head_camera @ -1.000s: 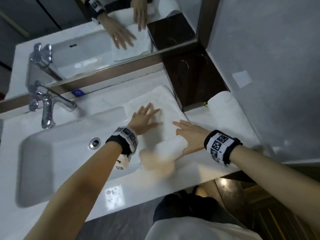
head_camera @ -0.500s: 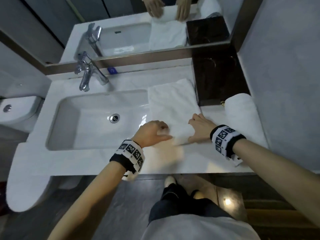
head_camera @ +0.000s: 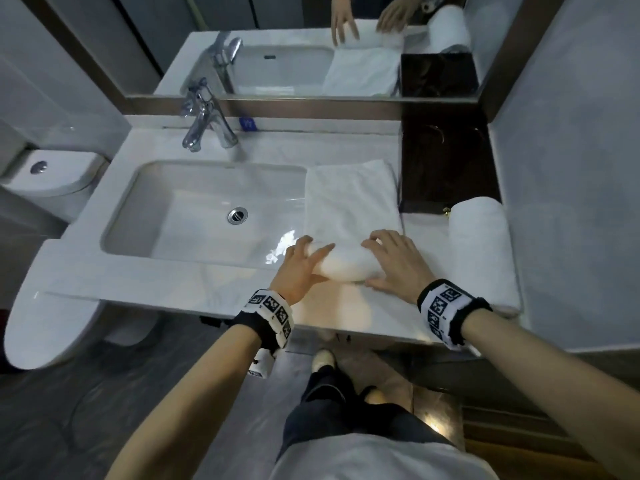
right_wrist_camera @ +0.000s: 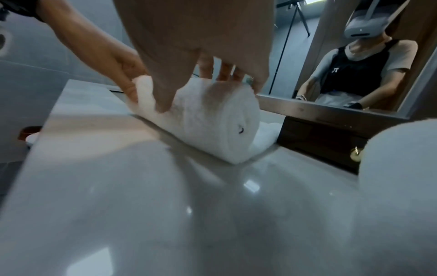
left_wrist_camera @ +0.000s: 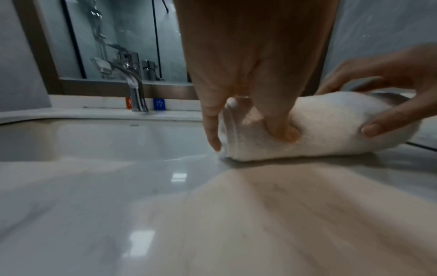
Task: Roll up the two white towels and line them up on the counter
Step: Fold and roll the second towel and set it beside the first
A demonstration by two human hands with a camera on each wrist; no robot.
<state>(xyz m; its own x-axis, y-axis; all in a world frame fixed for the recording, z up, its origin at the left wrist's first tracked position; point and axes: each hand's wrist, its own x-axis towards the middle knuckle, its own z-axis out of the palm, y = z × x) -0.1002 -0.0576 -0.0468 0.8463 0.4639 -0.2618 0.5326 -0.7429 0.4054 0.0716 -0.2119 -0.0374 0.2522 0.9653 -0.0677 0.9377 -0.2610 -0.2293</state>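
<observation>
A white towel [head_camera: 349, 199] lies flat on the counter [head_camera: 180, 282], right of the sink, and its near end is rolled into a thick roll [head_camera: 346, 266]. My left hand [head_camera: 311, 259] grips the roll's left end, thumb pressed into the near side [left_wrist_camera: 281, 130], fingers over the top. My right hand [head_camera: 377, 263] grips the right end [right_wrist_camera: 212, 121] the same way, its thumb [right_wrist_camera: 163, 97] on the near side. A second white towel [head_camera: 479, 244] lies fully rolled at the counter's right end, pointing front to back, apart from both hands.
The sink basin [head_camera: 194, 216] and chrome faucet [head_camera: 204, 123] are to the left of the towel. A dark wooden box [head_camera: 446, 164] stands behind the rolled towel, against the mirror [head_camera: 311, 46]. A grey wall bounds the right; a toilet [head_camera: 45, 188] stands at far left.
My hands went from lying flat on the towel to curling round its near end. The roll has grown thicker and moved away from the front edge. My head has shifted left.
</observation>
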